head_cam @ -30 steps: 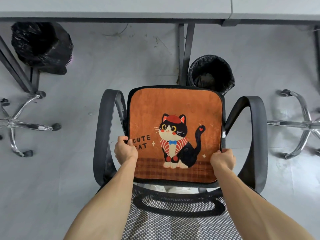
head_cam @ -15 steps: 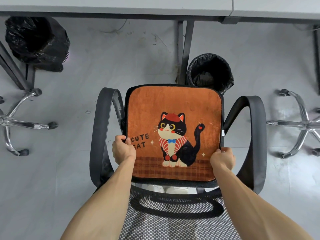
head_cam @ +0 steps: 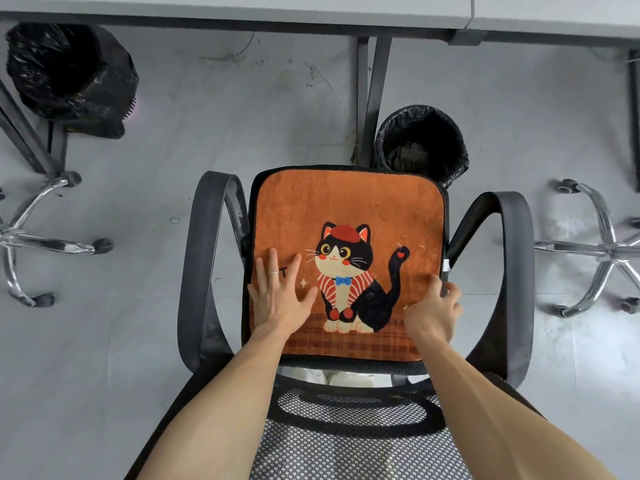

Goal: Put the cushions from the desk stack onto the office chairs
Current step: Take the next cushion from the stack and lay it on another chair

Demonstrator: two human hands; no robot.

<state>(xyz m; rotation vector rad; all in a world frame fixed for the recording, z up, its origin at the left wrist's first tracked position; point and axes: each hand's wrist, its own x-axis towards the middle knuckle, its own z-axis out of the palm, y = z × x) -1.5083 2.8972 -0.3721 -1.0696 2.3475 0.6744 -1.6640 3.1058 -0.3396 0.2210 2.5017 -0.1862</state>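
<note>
An orange cushion (head_cam: 349, 202) printed with a black-and-white cat lies flat on the seat of a black office chair (head_cam: 204, 265), between its two armrests. My left hand (head_cam: 280, 296) rests flat on the cushion's left part, fingers straight and spread, covering most of the printed words. My right hand (head_cam: 433, 310) sits at the cushion's right edge with fingers loosely bent on the fabric; a grip is not plainly visible. The chair's mesh backrest (head_cam: 353, 441) fills the bottom of the view under my forearms.
A grey desk edge (head_cam: 242, 12) runs along the top, its leg (head_cam: 372, 98) behind the chair. Black bins stand at the left (head_cam: 69, 71) and behind the chair (head_cam: 420, 143). Chrome chair bases are at the left (head_cam: 31, 237) and right (head_cam: 602, 247).
Both hands gripped the cushion's side edges before. Now the left hand has let go and lies flat on top, and the right hand has loosened at the right edge. The cushion has settled onto the seat.
</note>
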